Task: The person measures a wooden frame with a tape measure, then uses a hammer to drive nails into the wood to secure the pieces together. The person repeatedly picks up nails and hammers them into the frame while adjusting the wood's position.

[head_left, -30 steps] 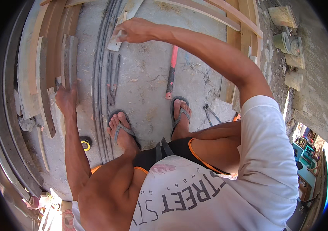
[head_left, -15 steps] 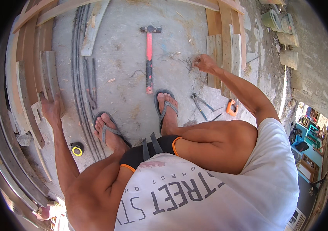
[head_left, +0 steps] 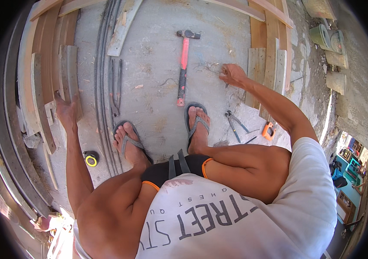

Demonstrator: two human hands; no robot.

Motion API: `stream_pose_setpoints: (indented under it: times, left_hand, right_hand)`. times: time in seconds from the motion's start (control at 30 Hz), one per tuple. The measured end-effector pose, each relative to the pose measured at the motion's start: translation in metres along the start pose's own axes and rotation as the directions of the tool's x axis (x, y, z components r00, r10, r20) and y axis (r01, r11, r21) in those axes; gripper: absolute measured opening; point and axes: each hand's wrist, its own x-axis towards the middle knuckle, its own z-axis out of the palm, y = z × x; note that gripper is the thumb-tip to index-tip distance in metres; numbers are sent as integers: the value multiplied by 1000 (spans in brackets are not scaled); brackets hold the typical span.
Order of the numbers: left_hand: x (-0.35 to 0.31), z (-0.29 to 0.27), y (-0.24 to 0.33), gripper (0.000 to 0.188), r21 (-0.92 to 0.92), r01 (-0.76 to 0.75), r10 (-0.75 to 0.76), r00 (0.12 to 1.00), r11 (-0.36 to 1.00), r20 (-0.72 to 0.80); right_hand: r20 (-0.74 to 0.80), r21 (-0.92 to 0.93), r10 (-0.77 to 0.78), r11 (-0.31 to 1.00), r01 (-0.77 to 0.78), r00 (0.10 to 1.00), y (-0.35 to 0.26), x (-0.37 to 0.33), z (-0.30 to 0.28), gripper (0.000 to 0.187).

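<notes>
On concrete floor [head_left: 149, 52] | short boards [head_left: 72, 69] clasped by left hand [head_left: 66, 111] | right hand [head_left: 234, 76] curled near wire scraps [head_left: 210, 67]; hold cannot be told

A hammer [head_left: 183, 64] is laid left of the right hand [head_left: 233, 75]; a bucket [head_left: 318, 37] is seen well to that hand's right.

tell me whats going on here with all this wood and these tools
A person has their left hand at the near end of a short wooden board. Their right hand is beside thin wire scraps; whether it holds anything isn't clear. The hammer, pincers and tape measure lie on the floor, untouched.
</notes>
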Motion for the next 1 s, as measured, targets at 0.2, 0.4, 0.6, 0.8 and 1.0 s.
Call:
stream_pose_setpoints:
  times: [0.2, 0.4, 0.6, 0.8, 1.0]
  left_hand:
    - [2, -1, 7, 96, 8, -24, 24, 997, 1000, -75]
    - [1, -8, 5, 97, -15, 69, -70, 997, 997, -31]
    - [0, -7, 12, 94, -56, 53, -54, 998, 997, -30]
    - [-1, -10, 12, 90, -34, 57, -58, 998, 998, -31]
    - [1, -3, 9, 87, -36, 8, -11, 997, 999, -81]
  right_hand:
    - [-75, 250, -203, 944, 215, 976, -86, -9, -39, 22]
    - [-25, 250, -533, 816, 521, 846, -253, 36, -67, 17]
    - [-124, 755, -407, 553, 352, 905, -394, 97, 3, 20]
    - [-322, 658, -296, 613, 438, 899, -465, 106, 69, 25]
    - [-357, 613, -268, 655, 441, 895, -482, 114, 79, 20]
